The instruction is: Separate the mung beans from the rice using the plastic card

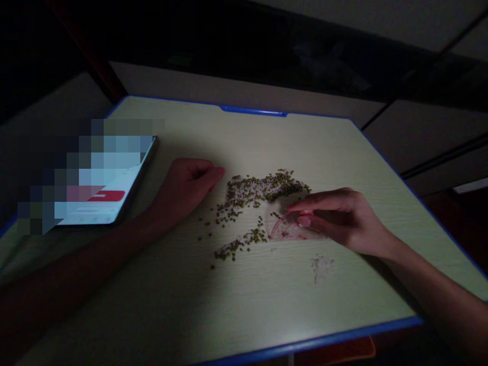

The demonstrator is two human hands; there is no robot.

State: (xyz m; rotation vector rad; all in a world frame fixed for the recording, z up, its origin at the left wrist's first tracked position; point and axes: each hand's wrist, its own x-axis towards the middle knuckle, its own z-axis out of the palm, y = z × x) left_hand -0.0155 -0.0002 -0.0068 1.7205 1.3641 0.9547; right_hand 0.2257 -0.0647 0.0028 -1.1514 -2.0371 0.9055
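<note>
Head view: mung beans (280,185), likely being sorted
Right hand (353,218): pinches protractor (285,230), toward surface's (343,157) right edge
Left hand (186,183): curled closed
Next move: probably flat protractor sweep

Lit device (89,213) showing red bar (110,195), at left on pale, blue-edged table (183,127); grey panel (236,92) beyond.
</note>
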